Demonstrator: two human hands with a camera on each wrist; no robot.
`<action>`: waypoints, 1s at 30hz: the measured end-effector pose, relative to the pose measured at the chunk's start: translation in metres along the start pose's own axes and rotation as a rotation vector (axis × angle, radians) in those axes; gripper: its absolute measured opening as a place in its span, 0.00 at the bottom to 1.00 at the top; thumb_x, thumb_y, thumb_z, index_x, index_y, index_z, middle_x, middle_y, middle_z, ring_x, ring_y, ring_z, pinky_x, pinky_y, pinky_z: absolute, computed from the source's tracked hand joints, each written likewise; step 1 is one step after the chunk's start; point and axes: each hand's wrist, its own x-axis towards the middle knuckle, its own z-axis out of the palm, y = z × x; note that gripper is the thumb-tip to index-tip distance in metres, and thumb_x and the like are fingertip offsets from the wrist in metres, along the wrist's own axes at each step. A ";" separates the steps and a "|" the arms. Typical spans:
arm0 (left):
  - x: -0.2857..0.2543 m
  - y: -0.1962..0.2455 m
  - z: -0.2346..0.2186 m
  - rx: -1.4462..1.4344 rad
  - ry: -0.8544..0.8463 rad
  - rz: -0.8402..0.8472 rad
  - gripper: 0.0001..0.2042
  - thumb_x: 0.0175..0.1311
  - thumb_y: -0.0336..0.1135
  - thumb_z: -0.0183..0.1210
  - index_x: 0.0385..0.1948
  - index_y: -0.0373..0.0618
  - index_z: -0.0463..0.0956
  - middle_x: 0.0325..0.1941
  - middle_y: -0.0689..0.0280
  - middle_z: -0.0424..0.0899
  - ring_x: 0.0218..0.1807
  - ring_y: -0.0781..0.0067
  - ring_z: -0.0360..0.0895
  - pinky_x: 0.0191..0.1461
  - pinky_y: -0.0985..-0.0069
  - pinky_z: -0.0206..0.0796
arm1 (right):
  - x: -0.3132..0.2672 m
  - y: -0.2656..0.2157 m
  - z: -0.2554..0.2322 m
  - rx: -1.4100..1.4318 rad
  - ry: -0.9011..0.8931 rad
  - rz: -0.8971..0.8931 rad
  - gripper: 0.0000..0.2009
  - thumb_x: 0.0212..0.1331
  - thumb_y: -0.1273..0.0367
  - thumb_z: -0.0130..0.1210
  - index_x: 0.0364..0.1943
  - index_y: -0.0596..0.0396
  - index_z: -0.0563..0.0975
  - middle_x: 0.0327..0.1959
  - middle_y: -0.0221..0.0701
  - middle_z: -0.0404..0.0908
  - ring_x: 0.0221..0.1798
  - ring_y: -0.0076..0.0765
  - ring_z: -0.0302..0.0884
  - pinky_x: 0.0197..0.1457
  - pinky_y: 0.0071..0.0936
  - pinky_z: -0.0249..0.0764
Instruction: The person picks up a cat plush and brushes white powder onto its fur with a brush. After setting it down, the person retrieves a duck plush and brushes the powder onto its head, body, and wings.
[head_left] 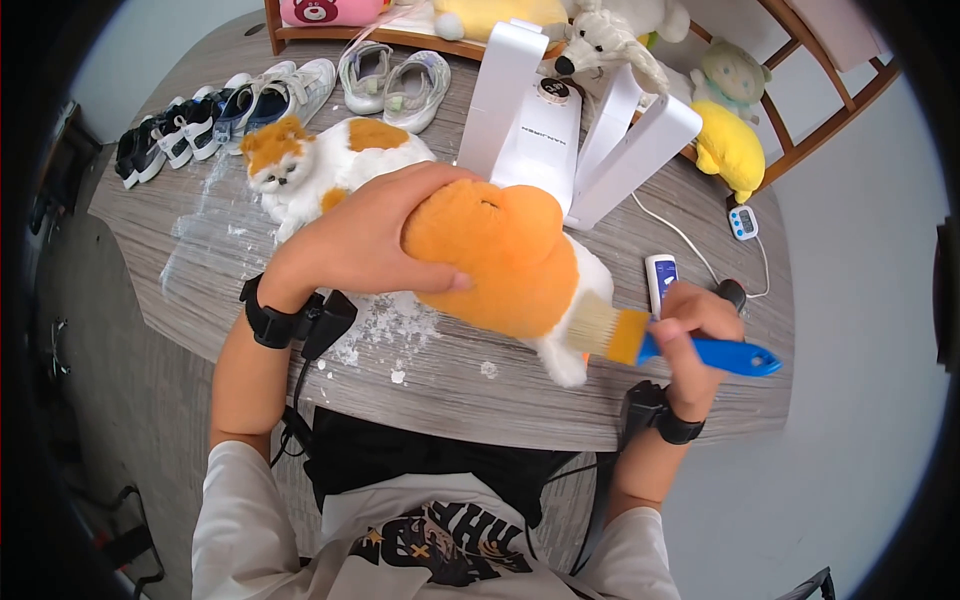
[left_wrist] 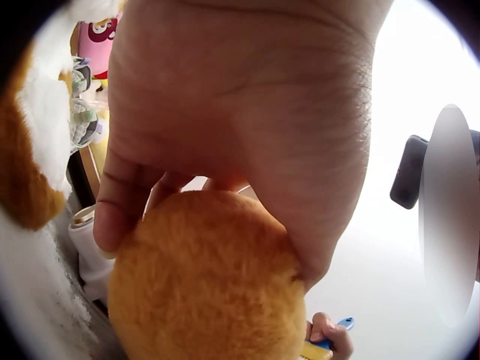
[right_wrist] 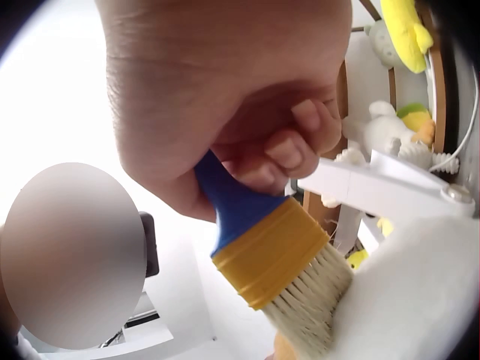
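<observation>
My left hand (head_left: 365, 235) grips an orange and white plush toy (head_left: 490, 275) by its rounded orange end, thumb on the near side. In the left wrist view the orange fur (left_wrist: 210, 277) fills the space below the palm. Curled fingers of my right hand (head_left: 700, 330) hold the blue handle (head_left: 735, 356) of a flat paintbrush with a yellow band. The pale bristles (head_left: 592, 328) lie against the toy's white fur; in the right wrist view their tips meet the white fur (right_wrist: 420, 300). White powder (head_left: 385, 330) is scattered over the table below the toy.
An orange and white plush cat (head_left: 335, 170) lies left of my left hand. Behind the toy stands a white appliance (head_left: 540, 130) with upright arms. Several shoes (head_left: 230, 105) line the back left. A white bottle (head_left: 660, 280), a timer (head_left: 743, 222) and a cable are at right.
</observation>
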 end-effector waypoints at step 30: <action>-0.006 -0.008 0.000 0.000 -0.093 -0.079 0.50 0.51 0.57 0.71 0.72 0.42 0.53 0.71 0.54 0.63 0.72 0.58 0.60 0.73 0.63 0.53 | 0.002 0.005 0.024 -0.034 0.186 0.069 0.09 0.57 0.72 0.59 0.22 0.59 0.75 0.20 0.33 0.76 0.22 0.28 0.69 0.27 0.25 0.62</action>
